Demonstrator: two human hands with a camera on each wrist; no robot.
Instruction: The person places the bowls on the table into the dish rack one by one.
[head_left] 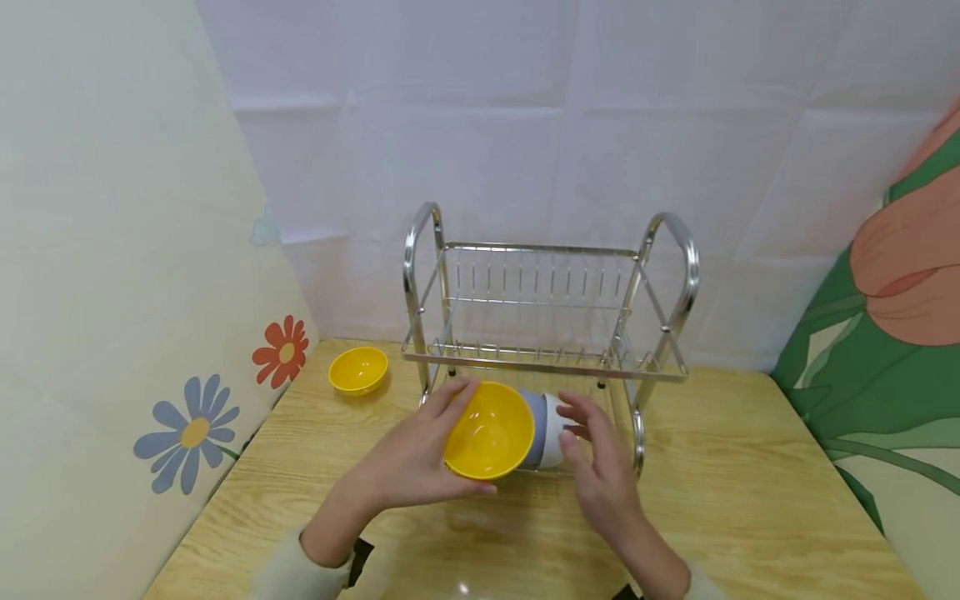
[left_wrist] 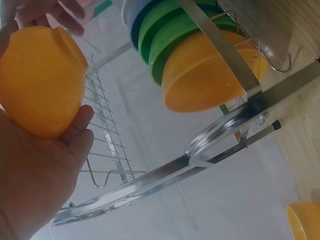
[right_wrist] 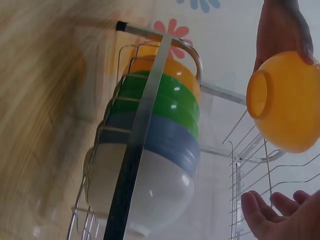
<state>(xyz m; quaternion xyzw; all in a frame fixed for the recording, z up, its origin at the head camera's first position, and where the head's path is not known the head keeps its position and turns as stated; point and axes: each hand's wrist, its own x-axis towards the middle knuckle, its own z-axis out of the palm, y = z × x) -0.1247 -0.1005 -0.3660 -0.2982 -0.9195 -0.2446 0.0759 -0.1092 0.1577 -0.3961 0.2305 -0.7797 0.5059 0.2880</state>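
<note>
My left hand [head_left: 408, 462] holds a yellow bowl [head_left: 490, 431] in front of the dish rack, thumb and fingers round its sides, its mouth toward the head camera. To its right, my right hand [head_left: 606, 471] has loosely bent fingers and grips nothing; it overlaps a white bowl [right_wrist: 160, 187] in the head view. That white bowl stands on its side in the rack's lower tier, in a row with a blue bowl [right_wrist: 167, 137], green bowls [right_wrist: 172, 102] and another yellow bowl [left_wrist: 205, 75]. In the head view the held bowl hides most of this row.
The two-tier metal dish rack [head_left: 536, 367] stands on the wood-grain table [head_left: 750, 500], its upper tier showing bare wire. A separate yellow bowl [head_left: 358, 371] sits on the table left of the rack. A white cloth [head_left: 495, 125] hangs behind, with flowered panels at both sides.
</note>
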